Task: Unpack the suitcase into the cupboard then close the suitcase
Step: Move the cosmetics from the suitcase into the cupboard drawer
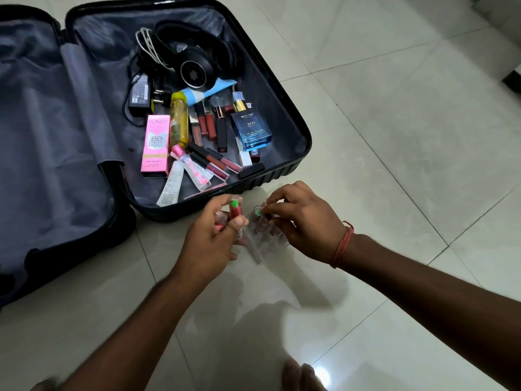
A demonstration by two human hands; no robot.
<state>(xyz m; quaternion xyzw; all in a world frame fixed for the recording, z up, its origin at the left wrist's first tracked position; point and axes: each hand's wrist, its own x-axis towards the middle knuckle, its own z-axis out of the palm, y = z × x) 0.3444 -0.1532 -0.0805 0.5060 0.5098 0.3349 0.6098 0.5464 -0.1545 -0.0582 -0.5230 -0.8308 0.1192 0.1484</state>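
Note:
A black suitcase (298,119) lies open on the tiled floor. Its right half holds black headphones (197,63), a charger (139,93), a pink BB cream box (155,145), a yellow bottle (179,119), a blue cologne bottle (251,131) and several lip glosses (214,162). Just in front of the suitcase, my left hand (210,238) grips small red lipsticks (234,211) with green-dotted ends. My right hand (304,221) pinches another small tube (258,212) over a clear plastic organiser (258,244) standing on the floor between my hands.
The suitcase's left half (50,131) shows only grey lining. Pale glossy floor tiles (394,136) spread to the right and front. My toes (300,376) show at the bottom edge. A dark object (511,80) sits at the far right edge.

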